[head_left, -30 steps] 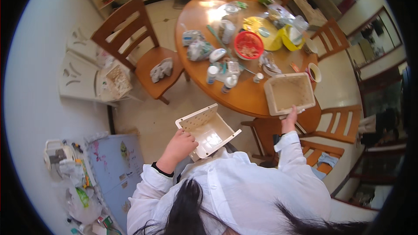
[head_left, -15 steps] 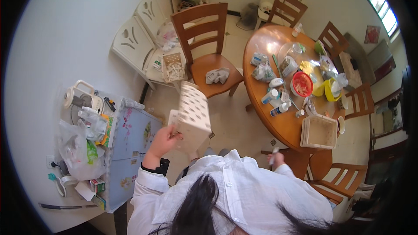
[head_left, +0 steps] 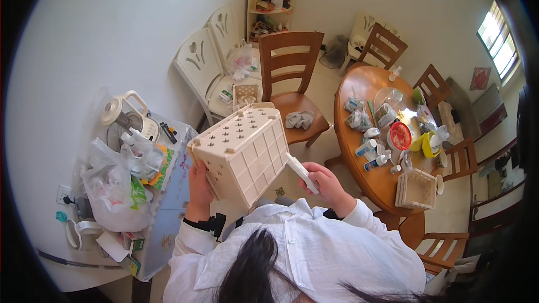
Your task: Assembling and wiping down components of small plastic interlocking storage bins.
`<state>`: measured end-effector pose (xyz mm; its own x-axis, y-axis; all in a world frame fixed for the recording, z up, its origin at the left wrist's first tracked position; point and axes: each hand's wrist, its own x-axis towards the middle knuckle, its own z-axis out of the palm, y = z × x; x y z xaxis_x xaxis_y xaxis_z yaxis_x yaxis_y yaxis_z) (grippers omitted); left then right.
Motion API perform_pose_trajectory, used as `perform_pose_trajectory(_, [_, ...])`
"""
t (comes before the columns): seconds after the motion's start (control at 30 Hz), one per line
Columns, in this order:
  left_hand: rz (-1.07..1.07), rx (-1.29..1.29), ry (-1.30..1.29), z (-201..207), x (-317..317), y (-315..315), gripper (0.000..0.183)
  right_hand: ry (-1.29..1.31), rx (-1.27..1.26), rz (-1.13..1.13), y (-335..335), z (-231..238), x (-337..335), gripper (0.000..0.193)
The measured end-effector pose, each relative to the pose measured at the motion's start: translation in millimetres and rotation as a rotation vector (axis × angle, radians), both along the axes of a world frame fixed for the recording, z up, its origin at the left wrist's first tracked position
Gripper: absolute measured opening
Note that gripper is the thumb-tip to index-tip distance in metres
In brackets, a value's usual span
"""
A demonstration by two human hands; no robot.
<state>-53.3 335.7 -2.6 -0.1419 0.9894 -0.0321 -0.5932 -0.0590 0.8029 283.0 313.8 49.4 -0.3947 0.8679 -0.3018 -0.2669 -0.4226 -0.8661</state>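
A beige plastic basket (head_left: 247, 154) is held up in front of my chest, tilted, with a face of small cross-shaped holes upward and a gridded side toward me. My left hand (head_left: 200, 195) grips it by its left edge, some fingers hidden behind it. In my right hand (head_left: 328, 184) is a short white plastic strip (head_left: 303, 174), pinched between thumb and fingers. The strip's far end meets the basket's right side in the picture; whether it touches or only overlaps, I cannot tell.
A wooden chair (head_left: 297, 105) with a grey cloth (head_left: 299, 119) stands ahead. On the right, a round table (head_left: 351, 98) carries bottles, bags, a red bowl (head_left: 400, 135) and another beige basket (head_left: 416, 189). To the left, a covered cabinet (head_left: 168, 213) holds a kettle (head_left: 119, 109) and plastic bags (head_left: 115, 191).
The basket has been turned and brought nearer my middle. My right hand has come in from the right side with the white strip, up to the basket. The view has tipped upward.
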Motion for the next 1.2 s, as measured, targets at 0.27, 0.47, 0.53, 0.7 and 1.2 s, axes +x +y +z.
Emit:
perform_pose_trajectory(0.27, [-0.032, 0.017, 0.089, -33, -23, 2, 0.037, 0.256, -0.180, -0.257, -5, 7, -22, 0.023])
perform_pose_trajectory(0.47, [0.007, -0.004, 0.008, -27, -18, 9, 0.039, 0.346, -0.196, -0.288, -2, -16, -15, 0.025])
perform_pose_trajectory(0.53, [-0.016, -0.039, 0.049, -21, -20, 9, 0.042, 0.396, -0.170, -0.277, 4, -30, -7, 0.025])
perform_pose_trajectory(0.7, [0.000, -0.006, 0.140, -21, -26, 14, 0.042, 0.429, 0.107, -0.258, 16, -23, -21, 0.025])
perform_pose_trajectory(1.2, [-0.030, 0.097, 0.335, 3, 16, 44, 0.047, 0.481, 0.175, 0.093, 83, -26, -13, 0.039])
